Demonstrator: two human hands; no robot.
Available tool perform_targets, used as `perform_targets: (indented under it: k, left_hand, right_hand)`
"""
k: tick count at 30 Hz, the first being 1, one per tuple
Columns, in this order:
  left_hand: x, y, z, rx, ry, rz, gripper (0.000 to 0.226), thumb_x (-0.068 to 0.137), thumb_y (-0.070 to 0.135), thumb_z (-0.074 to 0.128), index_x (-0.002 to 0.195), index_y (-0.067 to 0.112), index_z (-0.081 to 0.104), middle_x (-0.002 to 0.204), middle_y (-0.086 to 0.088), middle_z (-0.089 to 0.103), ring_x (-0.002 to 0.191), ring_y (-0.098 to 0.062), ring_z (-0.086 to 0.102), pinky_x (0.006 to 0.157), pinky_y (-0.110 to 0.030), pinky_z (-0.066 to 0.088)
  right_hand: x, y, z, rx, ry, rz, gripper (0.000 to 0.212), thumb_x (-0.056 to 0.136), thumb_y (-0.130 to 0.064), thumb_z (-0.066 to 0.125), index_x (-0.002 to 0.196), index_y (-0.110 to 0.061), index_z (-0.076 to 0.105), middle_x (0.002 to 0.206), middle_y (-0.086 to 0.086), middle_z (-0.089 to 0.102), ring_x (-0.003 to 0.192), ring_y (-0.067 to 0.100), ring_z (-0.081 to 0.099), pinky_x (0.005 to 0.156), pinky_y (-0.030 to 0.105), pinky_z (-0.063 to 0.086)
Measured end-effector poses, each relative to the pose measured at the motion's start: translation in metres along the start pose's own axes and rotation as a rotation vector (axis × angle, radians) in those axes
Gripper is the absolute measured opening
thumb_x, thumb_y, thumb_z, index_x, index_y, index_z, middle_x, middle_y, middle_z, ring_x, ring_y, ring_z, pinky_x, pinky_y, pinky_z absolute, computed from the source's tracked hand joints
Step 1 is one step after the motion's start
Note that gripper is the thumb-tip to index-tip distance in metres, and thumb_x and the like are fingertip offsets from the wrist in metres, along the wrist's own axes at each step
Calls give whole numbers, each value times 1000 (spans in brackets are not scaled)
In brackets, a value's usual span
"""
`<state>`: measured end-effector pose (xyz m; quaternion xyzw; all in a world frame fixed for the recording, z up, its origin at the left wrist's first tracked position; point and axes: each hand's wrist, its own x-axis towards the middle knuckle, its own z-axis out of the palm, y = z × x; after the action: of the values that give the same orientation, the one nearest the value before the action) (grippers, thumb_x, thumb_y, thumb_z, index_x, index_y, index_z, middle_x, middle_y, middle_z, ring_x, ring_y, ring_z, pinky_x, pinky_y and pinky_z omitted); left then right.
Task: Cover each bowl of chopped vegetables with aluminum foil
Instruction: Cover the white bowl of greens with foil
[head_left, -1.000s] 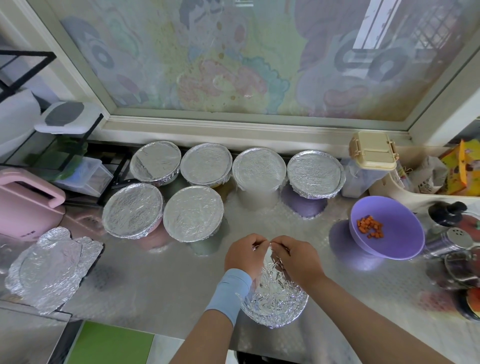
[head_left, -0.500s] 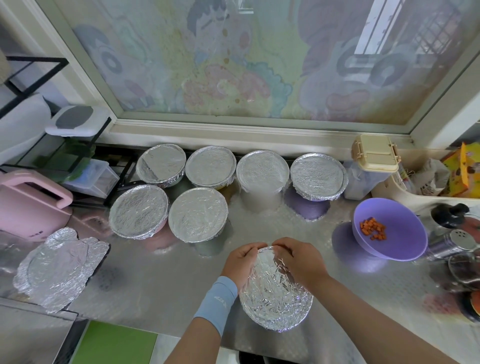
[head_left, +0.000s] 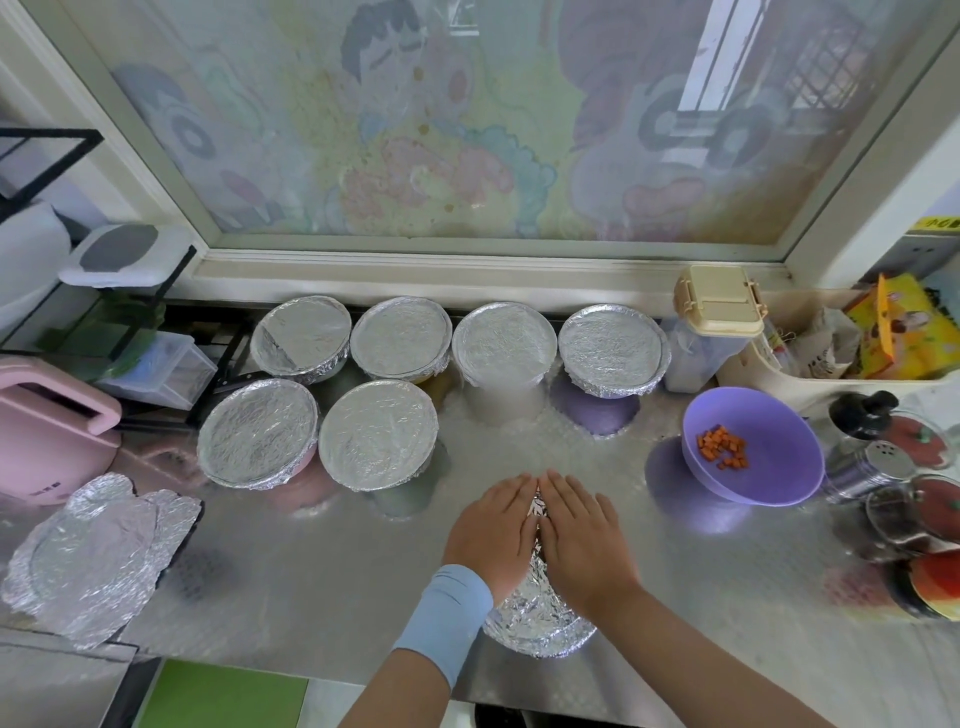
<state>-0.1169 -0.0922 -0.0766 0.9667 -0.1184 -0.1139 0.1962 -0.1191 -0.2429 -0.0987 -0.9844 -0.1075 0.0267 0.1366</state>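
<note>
Now | near tabletop edge: left hand (head_left: 491, 530) and right hand (head_left: 582, 535), fingers flat and open, press foil (head_left: 540, 618) down; earlier they pinched it raised | uncovered purple bowl (head_left: 753, 447) lies right, nearer right hand | far edge: six covered bowls (head_left: 379, 434)

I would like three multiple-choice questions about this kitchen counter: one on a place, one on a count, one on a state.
1. Where is the purple bowl with the orange cubes?
A. right of the hands
B. left of the hands
C. on the window sill

2. How many foil-covered bowls stand behind the hands?
A. four
B. six
C. eight

3. How are the hands?
A. gripping a knife
B. flat on foil
C. lifted in the air

Answers:
1 A: the purple bowl stands to the right.
2 B: four in the back row, two in front.
3 B: left hand and right hand press the foil flat.
</note>
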Motion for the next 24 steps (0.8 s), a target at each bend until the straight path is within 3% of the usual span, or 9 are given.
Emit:
perform_targets:
  k: [4, 8, 11, 14, 17, 19, 21, 24]
  left_hand:
    - [-1, -1, 10, 39, 32, -27, 80, 86, 46, -8, 155, 21, 21, 161, 5, 23, 147, -12, 22, 119, -26, 15]
    - [-7, 4, 15, 41, 56, -108, 82, 84, 47, -11, 155, 19, 21, 161, 1, 25, 147, -16, 24, 119, -29, 19]
    - [-12, 5, 15, -8, 90, -209, 88, 79, 48, -15, 156, 19, 18, 162, 3, 22, 148, -15, 20, 120, -28, 16]
    - [-14, 4, 9, -72, 148, -269, 87, 80, 49, -12, 156, 20, 18, 162, 4, 20, 149, -13, 17, 119, -25, 7]
    - [-14, 3, 6, -38, 123, -135, 73, 89, 47, 6, 155, 20, 23, 162, 6, 19, 150, -12, 13, 123, -31, 3]
    - [-14, 3, 10, 31, 72, -85, 69, 91, 47, 13, 154, 22, 24, 162, 8, 19, 149, -13, 15, 122, -32, 10]
    - [-13, 4, 12, 82, 106, -103, 62, 93, 44, 24, 149, 22, 37, 154, 5, 37, 140, -19, 37, 114, -35, 30]
    - [-7, 9, 10, 61, 176, -125, 54, 95, 43, 23, 138, 23, 50, 136, 6, 53, 122, -20, 52, 100, -35, 45]
  right_hand:
    - [-2, 3, -6, -44, -58, 19, 56, 95, -42, 30, 137, -16, 56, 143, 1, 53, 129, 25, 54, 105, 41, 27]
    - [-8, 3, -10, 59, -123, 146, 67, 96, -50, 15, 150, -18, 37, 158, 3, 31, 144, 23, 33, 112, 44, 32]
    - [-4, -1, -14, 229, -173, 189, 55, 102, -43, 24, 153, -24, 23, 162, -3, 16, 144, 21, 27, 112, 39, 32]
    - [8, -3, -16, 368, -106, 111, 62, 96, -50, 19, 147, -21, 39, 155, -4, 31, 139, 17, 35, 113, 31, 30]
    - [18, 4, -15, 356, -44, 84, 66, 91, -51, 16, 138, -21, 52, 146, -5, 44, 131, 16, 46, 107, 32, 36]
    - [16, 6, -17, 271, 1, 65, 61, 92, -45, 20, 134, -21, 56, 140, -3, 52, 124, 19, 53, 101, 36, 41]
    - [9, 4, -14, 243, 19, 32, 56, 93, -39, 23, 133, -20, 57, 135, -3, 56, 118, 20, 57, 97, 38, 45]
    - [3, -1, -7, 415, -1, 97, 49, 98, -35, 28, 135, -20, 57, 133, -5, 57, 116, 17, 57, 101, 31, 43]
